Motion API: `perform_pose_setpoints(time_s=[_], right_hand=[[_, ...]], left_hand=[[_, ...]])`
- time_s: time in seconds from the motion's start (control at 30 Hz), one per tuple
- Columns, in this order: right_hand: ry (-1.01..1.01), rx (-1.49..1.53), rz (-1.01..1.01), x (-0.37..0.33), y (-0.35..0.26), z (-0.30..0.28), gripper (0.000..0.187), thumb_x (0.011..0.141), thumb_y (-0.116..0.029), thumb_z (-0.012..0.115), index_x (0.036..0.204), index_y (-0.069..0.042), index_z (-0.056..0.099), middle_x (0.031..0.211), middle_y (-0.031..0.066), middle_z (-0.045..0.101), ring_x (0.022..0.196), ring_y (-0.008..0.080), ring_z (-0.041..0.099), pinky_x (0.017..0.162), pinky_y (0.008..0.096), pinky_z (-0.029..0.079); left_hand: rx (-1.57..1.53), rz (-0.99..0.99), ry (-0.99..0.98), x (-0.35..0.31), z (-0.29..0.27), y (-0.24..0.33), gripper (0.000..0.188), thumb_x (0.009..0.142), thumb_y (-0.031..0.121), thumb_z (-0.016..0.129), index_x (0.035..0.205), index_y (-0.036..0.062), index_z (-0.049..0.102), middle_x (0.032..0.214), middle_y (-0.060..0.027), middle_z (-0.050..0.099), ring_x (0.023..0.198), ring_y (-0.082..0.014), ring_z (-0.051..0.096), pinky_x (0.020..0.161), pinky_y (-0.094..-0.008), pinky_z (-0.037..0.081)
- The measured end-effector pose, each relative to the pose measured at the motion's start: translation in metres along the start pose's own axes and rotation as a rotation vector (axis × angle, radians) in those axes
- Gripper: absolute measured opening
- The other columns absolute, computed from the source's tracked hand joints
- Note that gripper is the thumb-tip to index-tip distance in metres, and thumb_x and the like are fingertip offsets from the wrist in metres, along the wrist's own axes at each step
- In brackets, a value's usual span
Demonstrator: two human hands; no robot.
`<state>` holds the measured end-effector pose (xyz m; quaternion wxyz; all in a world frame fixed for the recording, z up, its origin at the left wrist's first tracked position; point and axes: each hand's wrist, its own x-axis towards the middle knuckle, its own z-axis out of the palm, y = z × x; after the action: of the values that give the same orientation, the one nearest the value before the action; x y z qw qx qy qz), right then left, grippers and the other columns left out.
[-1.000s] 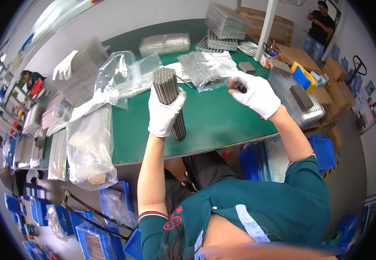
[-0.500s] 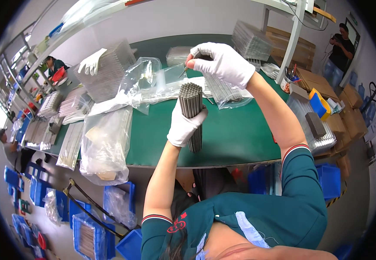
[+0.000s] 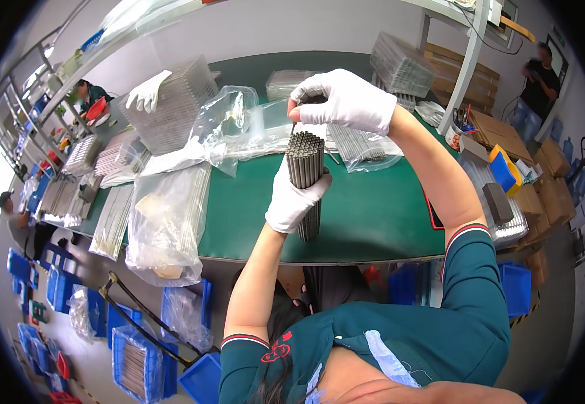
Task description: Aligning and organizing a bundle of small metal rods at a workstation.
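Head view: one cylindrical bundle of slim grey metal rods [image 3: 305,165], located above the near part of the green flat tabletop [image 3: 380,219], directly before the person. Left hand [image 3: 295,202], in a white fabric glove: wrapped around the bundle's middle, fingers closed, gripping firmly. Right hand [image 3: 351,101], in a white fabric glove with bare fingertips showing: thumb and forefinger pinched on a slim dark pin-like piece [image 3: 294,126], held just beside the far rim of the bundle's upper end (contact with the rods cannot be told). Status, as judged from the present layout: gathering of the rods into one tight group, done; work at the upper end, apparently in progress; number of rods dealt with, or left, not determinable, the round ends looking much alike. Also listed: a flat row of grey metal rods in clear plastic film [image 3: 362,144], lying beyond the bundle to the right, well apart from the left hand; whether finished or waiting, unclear. Orientation: long axis of the bundle near upright, rods parallel; upper end facing up toward the camera, its ends roughly level; lower end pointing down, below the left hand, resting or raised not discernible.
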<state>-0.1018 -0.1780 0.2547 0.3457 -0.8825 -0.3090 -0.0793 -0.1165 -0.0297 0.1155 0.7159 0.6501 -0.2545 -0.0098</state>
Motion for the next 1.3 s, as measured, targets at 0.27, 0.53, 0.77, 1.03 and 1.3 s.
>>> perform_pose_setpoints(time_s=[0.27,0.53,0.77,1.03,1.3], right_hand=[[0.022,0.005,0.02,0.003,0.0,-0.004,0.034,0.079,-0.036,0.066,0.093,-0.005,0.067,0.077,0.0103,0.065,0.069,0.0194,0.057,0.07,0.0297,0.046],[0.075,-0.274,-0.084,0.004,-0.003,0.012,0.031,0.085,-0.032,0.061,0.097,-0.003,0.062,0.088,0.0112,0.064,0.083,0.0226,0.06,0.076,0.0306,0.047],[0.173,-0.115,-0.104,-0.004,-0.002,0.017,0.028,0.088,-0.029,0.058,0.096,-0.003,0.061,0.086,0.0102,0.062,0.08,0.0218,0.058,0.076,0.0298,0.046],[0.164,-0.061,-0.019,-0.01,0.002,0.023,0.036,0.088,-0.037,0.054,0.097,-0.004,0.062,0.087,0.0155,0.063,0.082,0.0305,0.06,0.074,0.0355,0.046],[0.183,-0.117,-0.039,-0.01,0.001,0.024,0.037,0.088,-0.038,0.054,0.096,-0.004,0.063,0.086,0.015,0.063,0.082,0.0317,0.06,0.073,0.0364,0.047]], left_hand=[[0.043,0.013,0.008,0.0,0.001,-0.002,0.03,0.07,0.007,0.069,0.094,0.0043,0.053,0.079,-0.0022,0.06,0.071,-0.0103,0.057,0.067,-0.0255,0.047],[0.088,0.022,0.012,0.002,0.0,-0.003,0.03,0.07,0.008,0.069,0.095,0.0042,0.053,0.079,-0.0025,0.06,0.07,-0.0108,0.056,0.067,-0.026,0.047],[0.049,-0.007,-0.008,0.002,0.0,0.0,0.031,0.07,0.009,0.068,0.096,0.0039,0.052,0.079,-0.0028,0.06,0.07,-0.0108,0.056,0.068,-0.0263,0.047],[0.075,0.016,0.006,0.002,0.001,0.0,0.031,0.071,0.009,0.069,0.097,0.0037,0.052,0.079,-0.0029,0.06,0.07,-0.011,0.056,0.067,-0.0262,0.047],[0.062,0.012,-0.006,0.002,0.0,-0.003,0.031,0.07,0.01,0.069,0.096,0.0036,0.052,0.079,-0.0035,0.06,0.07,-0.0113,0.056,0.067,-0.0266,0.047]])
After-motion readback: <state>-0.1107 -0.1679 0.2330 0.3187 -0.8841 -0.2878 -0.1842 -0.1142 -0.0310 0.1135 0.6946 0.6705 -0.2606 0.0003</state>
